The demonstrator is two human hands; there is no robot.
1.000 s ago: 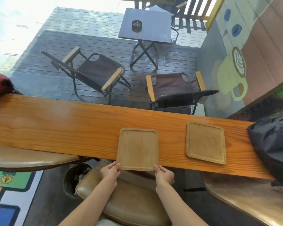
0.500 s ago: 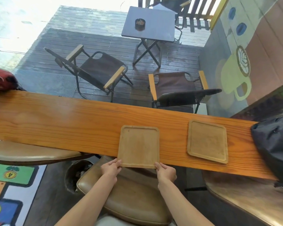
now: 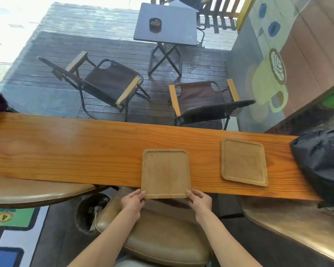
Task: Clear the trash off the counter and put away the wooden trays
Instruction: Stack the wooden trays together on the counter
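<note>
A square wooden tray (image 3: 165,172) lies on the long wooden counter (image 3: 66,149), its near edge sticking out past the counter's front. My left hand (image 3: 133,201) grips the tray's near left corner and my right hand (image 3: 200,201) grips its near right corner. A second wooden tray (image 3: 243,161), empty, lies flat on the counter to the right, apart from the first.
A black bag (image 3: 322,162) sits at the counter's right end. Brown padded stools (image 3: 162,239) stand below the counter, and a dark bin (image 3: 91,212) stands on the floor at the left. Folding chairs (image 3: 108,83) and a small table (image 3: 166,24) stand beyond the glass.
The tray has slid a little away from me onto the counter, with both hands still on its near corners. The view has shifted slightly.
</note>
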